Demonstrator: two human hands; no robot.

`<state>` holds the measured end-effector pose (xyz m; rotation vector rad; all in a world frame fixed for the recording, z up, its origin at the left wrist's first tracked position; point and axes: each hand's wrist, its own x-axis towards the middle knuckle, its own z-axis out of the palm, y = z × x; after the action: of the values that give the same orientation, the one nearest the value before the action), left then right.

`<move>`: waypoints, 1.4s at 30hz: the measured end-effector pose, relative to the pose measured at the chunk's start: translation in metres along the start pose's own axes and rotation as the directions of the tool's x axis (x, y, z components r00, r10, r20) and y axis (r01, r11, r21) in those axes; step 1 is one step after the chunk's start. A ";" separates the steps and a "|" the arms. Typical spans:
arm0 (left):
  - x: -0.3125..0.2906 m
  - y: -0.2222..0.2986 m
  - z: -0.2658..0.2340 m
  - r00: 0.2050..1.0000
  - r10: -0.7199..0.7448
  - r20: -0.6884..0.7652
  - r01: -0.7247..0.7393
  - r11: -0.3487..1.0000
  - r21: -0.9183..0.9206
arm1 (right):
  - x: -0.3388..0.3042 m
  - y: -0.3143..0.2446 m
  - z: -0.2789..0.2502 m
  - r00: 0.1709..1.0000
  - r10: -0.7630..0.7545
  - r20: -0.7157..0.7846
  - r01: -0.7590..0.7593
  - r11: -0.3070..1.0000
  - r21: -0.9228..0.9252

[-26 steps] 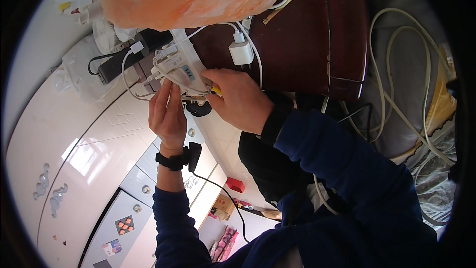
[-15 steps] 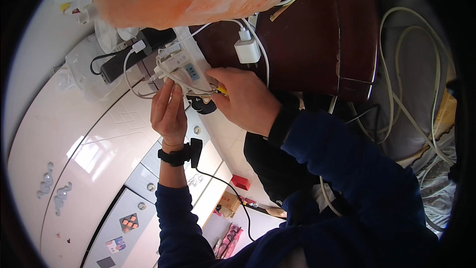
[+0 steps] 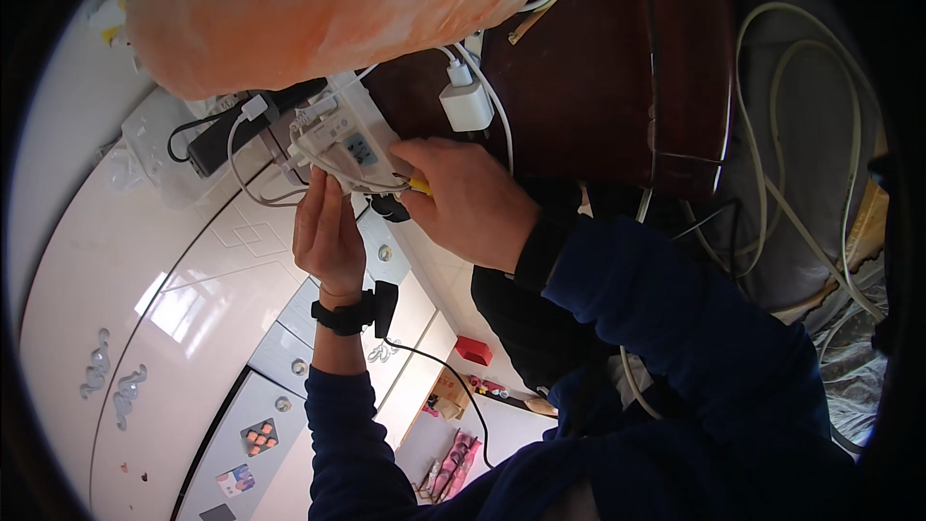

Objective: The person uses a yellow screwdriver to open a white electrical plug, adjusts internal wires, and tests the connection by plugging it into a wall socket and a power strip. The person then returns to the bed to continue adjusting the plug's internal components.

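A white power strip [image 3: 374,118] lies at the table's edge, with white plugs and cables bunched on it. My left hand [image 3: 330,239] reaches up to its near end, fingertips closed together against a white cable [image 3: 359,181] there. Whether the fingers also grip the strip itself I cannot tell. My right hand [image 3: 470,201] is closed round a small yellow-handled tool [image 3: 419,185], most of it hidden in the palm. The tool's short dark tip points left toward the cable. Beyond the right hand sits a white charger plug [image 3: 466,104] with a cable attached.
A large orange-pink rock lamp [image 3: 328,14] stands at the far side of the dark red table [image 3: 588,68]. A black adapter [image 3: 214,147] lies left of the strip. A wooden stick [image 3: 552,2] rests on the table. Loose pale cables [image 3: 762,135] hang at the right.
The view has shifted slightly, so the lamp and power strip sit further left and lower. More of the yellow-handled tool shows beside my right fingers. Both hands keep their places at the strip.
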<state>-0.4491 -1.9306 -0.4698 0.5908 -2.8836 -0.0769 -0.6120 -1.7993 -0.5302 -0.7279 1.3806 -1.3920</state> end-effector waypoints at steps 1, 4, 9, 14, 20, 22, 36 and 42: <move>0.000 0.001 -0.001 1.000 -0.006 0.009 0.005 1.000 0.008 | 0.000 0.000 0.000 1.000 0.002 0.004 -0.002 1.000 -0.003; 0.001 0.003 -0.001 1.000 -0.003 0.019 0.003 1.000 0.014 | -0.001 0.001 -0.001 1.000 0.006 0.008 -0.006 1.000 -0.002; 0.002 0.001 -0.003 1.000 -0.001 0.024 0.001 1.000 0.002 | 0.000 0.002 0.002 1.000 -0.004 -0.011 0.004 1.000 0.002; 0.005 0.002 -0.003 0.999 -0.023 0.037 0.024 0.999 -0.030 | -0.001 0.001 0.002 1.000 -0.005 -0.022 0.005 1.000 -0.004; 0.001 0.015 0.006 0.997 -0.057 -0.047 0.058 0.998 0.021 | -0.002 -0.002 0.004 0.998 0.048 -0.046 -0.047 0.999 0.026; 0.001 0.016 0.005 0.995 -0.092 -0.045 0.092 0.996 0.000 | -0.002 -0.003 0.005 0.997 0.056 -0.051 -0.054 0.998 0.034; -0.004 0.006 -0.005 0.932 -0.363 0.021 0.345 0.865 -0.363 | 0.002 0.003 0.010 0.995 0.038 -0.094 -0.051 0.988 -0.147; -0.048 0.043 -0.026 0.579 -0.807 0.119 0.508 0.242 -0.827 | 0.008 0.015 0.022 0.986 0.014 -0.164 -0.047 0.980 -0.194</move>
<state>-0.4176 -1.8722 -0.4487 1.3958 -1.6760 -1.2127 -0.5910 -1.8118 -0.5423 -0.7304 1.6694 -1.3255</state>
